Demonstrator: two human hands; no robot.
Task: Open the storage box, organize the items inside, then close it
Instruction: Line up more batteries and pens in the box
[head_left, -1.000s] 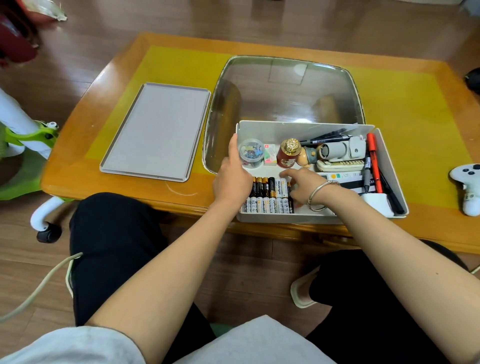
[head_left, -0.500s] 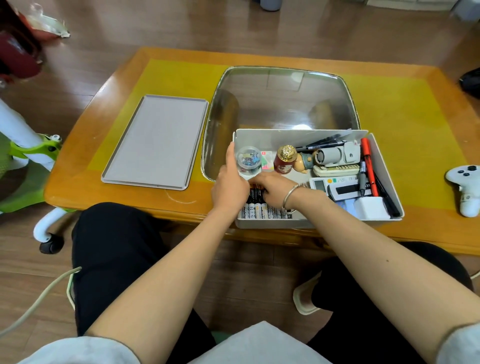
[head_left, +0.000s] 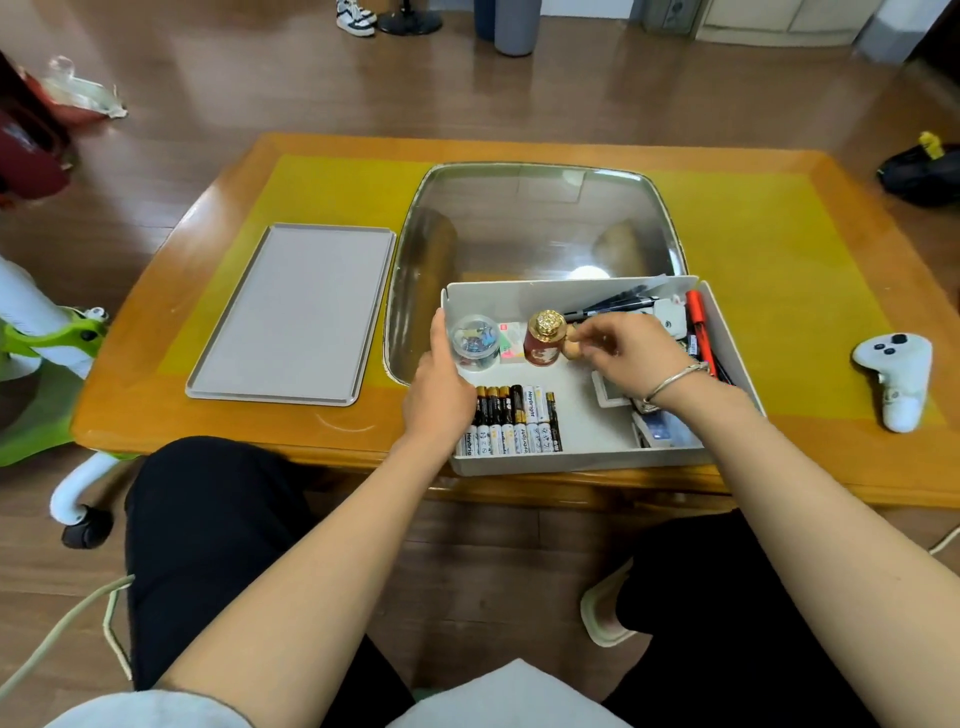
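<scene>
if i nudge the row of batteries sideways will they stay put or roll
The batteries are round cylinders lying side by side, so they would likely roll. The box floor beside them looks bare, so little would stop them. They are probably heavy for their size.

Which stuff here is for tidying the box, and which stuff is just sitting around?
For the tidying: the storage box, its lid lying on the table, the batteries, the red bottle, the clear tub, the red marker.

Just sitting around: the white controller, the big clear cover, the shoes.
</scene>
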